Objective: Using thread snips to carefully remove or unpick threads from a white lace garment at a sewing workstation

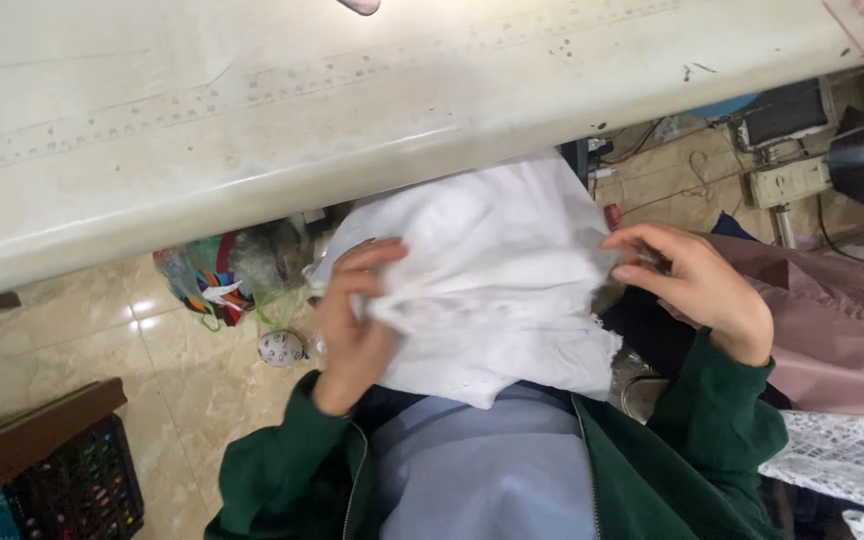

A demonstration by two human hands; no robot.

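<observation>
A bunched white cloth (492, 270) lies in my lap, just below the edge of a pale worktable (202, 120). My left hand (352, 320) grips a fold of the cloth at its left side. My right hand (697, 280) pinches the cloth's right edge between thumb and fingers. Both arms wear dark green sleeves (722, 420) over a light blue top.
Under the table sit a clear bag of coloured scraps (217, 275) and a small round object (281, 348) on the tiled floor. A black crate (82, 485) is at lower left. Pink fabric (842, 320) and white lace (842, 460) lie at right, with cables and a pedal box (787, 180) behind.
</observation>
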